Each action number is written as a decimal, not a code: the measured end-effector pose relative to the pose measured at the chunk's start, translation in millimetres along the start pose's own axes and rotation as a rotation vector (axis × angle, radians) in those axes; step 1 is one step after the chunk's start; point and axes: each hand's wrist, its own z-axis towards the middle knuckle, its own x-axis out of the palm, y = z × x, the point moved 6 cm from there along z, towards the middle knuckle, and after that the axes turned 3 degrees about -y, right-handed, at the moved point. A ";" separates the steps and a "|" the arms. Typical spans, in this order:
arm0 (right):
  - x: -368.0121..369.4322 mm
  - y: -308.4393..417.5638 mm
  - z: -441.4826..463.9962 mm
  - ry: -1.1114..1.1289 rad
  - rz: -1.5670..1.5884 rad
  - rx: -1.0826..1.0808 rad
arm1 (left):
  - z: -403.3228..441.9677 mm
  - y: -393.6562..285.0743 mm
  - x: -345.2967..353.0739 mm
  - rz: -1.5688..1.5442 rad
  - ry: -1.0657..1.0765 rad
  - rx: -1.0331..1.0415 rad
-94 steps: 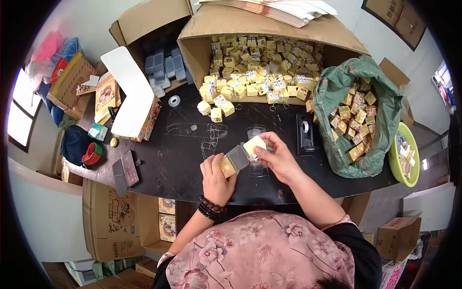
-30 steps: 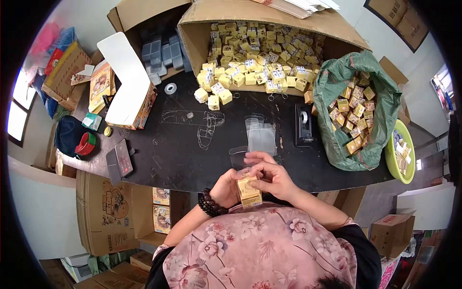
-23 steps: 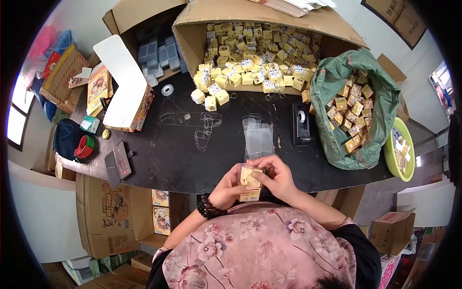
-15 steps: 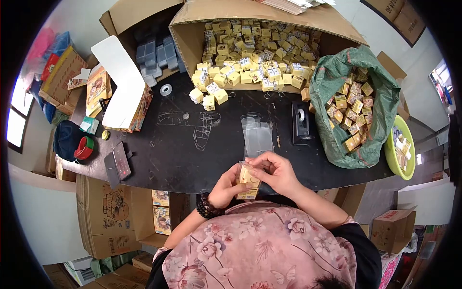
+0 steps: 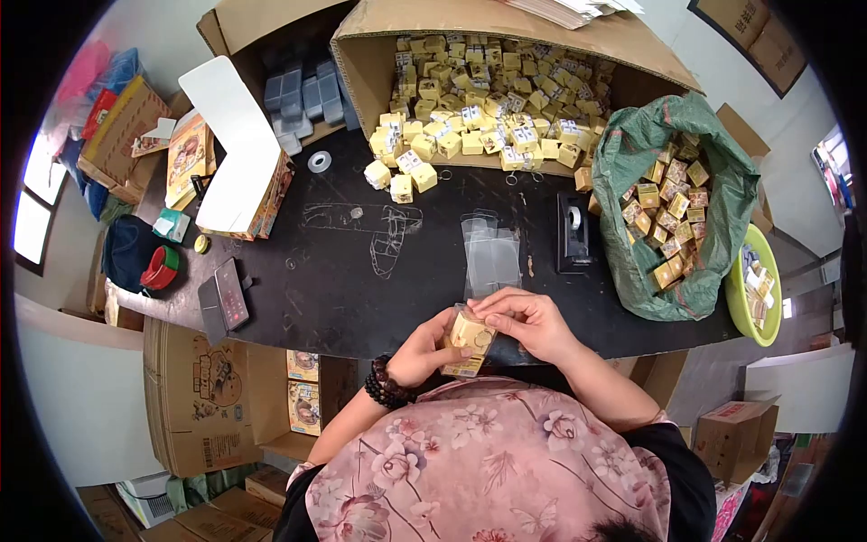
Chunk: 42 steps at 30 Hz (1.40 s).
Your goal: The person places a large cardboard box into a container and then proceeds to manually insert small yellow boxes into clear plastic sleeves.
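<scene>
A small yellow printed box [image 5: 470, 338] is held upright, slightly tilted, close to my chest, with what looks like a clear plastic cover at its top end. My left hand [image 5: 421, 352] is closed around its left side, thumb across the lower front. At the upper right, my right hand [image 5: 539, 327] has its fingers bent together over the top edge, thumb against the box; its fingertips are partly hidden. Just beyond my hands, flat clear plastic sleeves [image 5: 492, 257] lie overlapping on the black table [image 5: 343, 298].
A cardboard carton [image 5: 361, 90] spills yellow cubes [image 5: 472, 142] onto the table. To the right stand a tape dispenser [image 5: 573, 235], a green woven sack [image 5: 623, 280] of small boxes and a lime basin [image 5: 768, 330]. On the left are a phone [image 5: 231, 296] and a tape roll [image 5: 319, 162].
My right hand's fingers have flattened over the top of the box, and more of its front shows. The whole view has shifted slightly.
</scene>
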 end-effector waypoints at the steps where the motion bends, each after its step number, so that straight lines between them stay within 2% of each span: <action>1: 2.1 1.0 -1.6 0.008 -0.057 0.011 | 1.3 3.6 0.0 -0.111 0.008 0.005; 2: 6.0 1.8 -2.3 0.024 -0.111 0.020 | 1.0 5.4 -0.1 -0.220 0.008 0.013; 3: 13.3 3.9 -3.6 0.045 -0.099 0.018 | 0.1 3.9 0.2 -0.226 -0.001 0.043; 5: 26.1 6.7 -5.2 -0.026 -0.267 -0.072 | -4.7 -6.4 3.3 -0.220 -0.053 0.105; 7: 27.9 -20.6 -7.2 0.007 -0.054 0.024 | -8.8 8.4 -6.5 -0.119 -0.030 0.078; 8: 24.4 -31.6 -6.7 0.028 0.030 0.068 | -22.3 0.5 -14.4 0.065 -0.069 -0.050; 10: 12.1 -59.0 -5.6 -0.075 0.249 0.149 | -45.0 -7.0 -47.8 0.082 -0.338 0.076; 12: -4.0 -71.3 -2.4 -0.167 0.393 0.283 | -93.1 -7.2 -129.6 0.520 -1.072 0.391; 13: -12.1 -79.9 -1.8 -0.157 0.435 0.317 | -130.9 -15.3 -155.8 0.736 -1.423 0.411; 14: -21.2 -91.9 -2.8 -0.149 0.476 0.351 | -163.3 -20.6 -179.7 1.139 -1.641 0.531; 15: -28.2 -100.7 -5.8 -0.149 0.491 0.369 | -190.4 -9.1 -212.4 1.214 -1.794 0.408; 16: -30.4 -104.8 -7.8 -0.141 0.491 0.371 | -208.7 1.1 -238.4 1.209 -1.842 0.258; 17: -31.5 -107.9 -9.6 -0.141 0.509 0.372 | -224.2 10.3 -259.6 1.200 -1.884 0.105; 22: -28.7 -112.3 -10.0 -0.082 0.490 0.353 | -240.1 -6.8 -279.4 1.295 -1.797 -0.066; 24: -26.9 -110.4 -11.1 -0.107 0.407 0.372 | -240.7 -10.8 -284.7 1.271 -1.761 -0.260; 25: -26.7 -110.0 -10.8 -0.109 0.405 0.371 | -241.3 -15.6 -285.0 1.270 -1.760 -0.257; 27: -26.9 -110.1 -11.2 -0.113 0.418 0.372 | -241.5 -14.3 -291.3 1.288 -1.671 -0.522; 31: -27.3 -106.9 -12.1 -0.110 0.433 0.375 | -243.6 -10.7 -295.6 1.296 -1.688 -0.480; 36: -31.6 -93.7 -13.4 -0.148 0.467 0.345 | -243.1 -7.1 -284.8 1.224 -1.806 -0.317; 40: -43.0 -82.7 -17.5 -0.159 0.448 0.299 | -240.0 -13.6 -281.5 1.230 -1.804 -0.351; 42: -49.8 -76.0 -21.7 -0.179 0.406 0.299 | -240.8 -19.5 -283.7 1.227 -1.748 -0.479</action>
